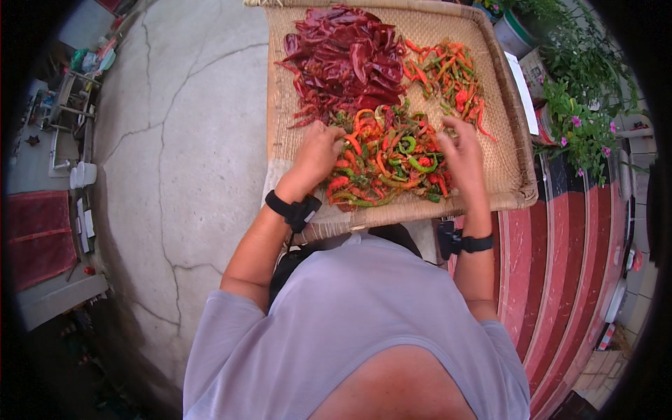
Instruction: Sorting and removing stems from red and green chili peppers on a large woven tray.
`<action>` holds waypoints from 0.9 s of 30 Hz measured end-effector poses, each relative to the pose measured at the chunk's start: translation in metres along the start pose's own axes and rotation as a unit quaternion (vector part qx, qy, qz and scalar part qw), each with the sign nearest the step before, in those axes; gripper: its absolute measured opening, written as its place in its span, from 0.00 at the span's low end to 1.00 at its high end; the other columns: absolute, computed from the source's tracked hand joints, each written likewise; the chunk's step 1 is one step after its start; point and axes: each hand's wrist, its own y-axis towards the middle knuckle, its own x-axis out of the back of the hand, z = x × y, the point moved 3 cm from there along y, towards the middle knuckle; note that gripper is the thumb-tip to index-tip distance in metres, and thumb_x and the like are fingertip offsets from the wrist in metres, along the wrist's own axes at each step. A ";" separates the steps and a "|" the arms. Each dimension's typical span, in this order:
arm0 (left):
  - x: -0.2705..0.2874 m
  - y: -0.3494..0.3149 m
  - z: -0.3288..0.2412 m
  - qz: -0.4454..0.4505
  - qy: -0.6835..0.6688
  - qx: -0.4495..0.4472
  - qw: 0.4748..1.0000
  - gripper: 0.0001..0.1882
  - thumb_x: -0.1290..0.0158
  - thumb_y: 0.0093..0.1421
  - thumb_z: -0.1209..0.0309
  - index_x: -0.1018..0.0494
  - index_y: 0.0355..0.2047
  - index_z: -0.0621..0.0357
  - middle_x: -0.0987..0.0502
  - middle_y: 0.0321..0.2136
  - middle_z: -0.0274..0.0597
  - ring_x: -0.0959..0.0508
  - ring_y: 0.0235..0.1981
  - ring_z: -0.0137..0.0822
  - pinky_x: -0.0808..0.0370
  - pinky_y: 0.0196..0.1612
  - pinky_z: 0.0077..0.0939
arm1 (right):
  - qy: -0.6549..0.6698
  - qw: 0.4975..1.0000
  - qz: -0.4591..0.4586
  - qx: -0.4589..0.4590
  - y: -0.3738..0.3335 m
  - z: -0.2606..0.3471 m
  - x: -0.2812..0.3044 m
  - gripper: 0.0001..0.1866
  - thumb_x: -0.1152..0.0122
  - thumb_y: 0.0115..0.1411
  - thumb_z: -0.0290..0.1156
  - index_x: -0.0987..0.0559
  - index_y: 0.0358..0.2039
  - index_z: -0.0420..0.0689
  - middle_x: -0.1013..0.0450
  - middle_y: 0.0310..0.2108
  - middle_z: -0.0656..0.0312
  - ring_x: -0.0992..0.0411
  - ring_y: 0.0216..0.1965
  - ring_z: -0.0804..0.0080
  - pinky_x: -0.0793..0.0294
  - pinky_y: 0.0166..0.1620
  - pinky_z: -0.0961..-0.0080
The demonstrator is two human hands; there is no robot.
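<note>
A mixed pile of red, orange and green chili peppers (392, 164) lies in the near part of a shallow woven tray (504, 164). At the left edge of this pile is my left hand (318, 154), its fingers bent together beside an orange-red chili; whatever is between the fingertips is hidden. Over the pile's right edge, my right hand (463, 152) is held with thumb and bent forefinger apart, and nothing shows between them. Dark red dried chilies (350, 52) form a large heap behind my left hand. Farther right lies a smaller group of orange and green chilies (448, 70).
Cracked concrete floor (189, 140) spreads out on the left. Red and dark striped steps (553, 280) are at the right, below potted plants with pink flowers (575, 122). A white bucket (514, 33) stands by the tray's far right corner. Shelving (70, 105) lines the far left.
</note>
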 end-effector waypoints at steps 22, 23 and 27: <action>0.037 -0.031 -0.017 0.012 -0.565 0.171 0.807 0.11 0.49 0.62 0.75 0.32 0.44 0.61 0.26 0.33 0.35 0.25 0.33 0.24 0.28 0.35 0.16 | 0.183 0.947 0.265 -0.010 -0.016 0.078 -0.088 0.12 0.41 0.57 0.27 0.27 0.43 0.42 0.26 0.36 0.60 0.25 0.33 0.73 0.27 0.36 0.77; 0.036 -0.030 -0.015 0.012 -0.566 0.171 0.806 0.11 0.49 0.62 0.75 0.32 0.44 0.61 0.26 0.33 0.35 0.25 0.33 0.24 0.28 0.35 0.16 | 0.261 0.925 0.272 -0.058 -0.018 0.071 -0.091 0.11 0.42 0.58 0.27 0.27 0.42 0.41 0.26 0.34 0.63 0.27 0.32 0.78 0.28 0.36 0.79; 0.033 -0.029 -0.010 -0.024 -0.579 0.160 0.799 0.11 0.49 0.62 0.76 0.33 0.44 0.61 0.25 0.34 0.36 0.24 0.33 0.25 0.27 0.35 0.16 | 0.367 0.878 0.278 -0.131 -0.019 0.058 -0.085 0.08 0.42 0.61 0.28 0.26 0.40 0.42 0.29 0.31 0.70 0.31 0.30 0.84 0.31 0.33 0.86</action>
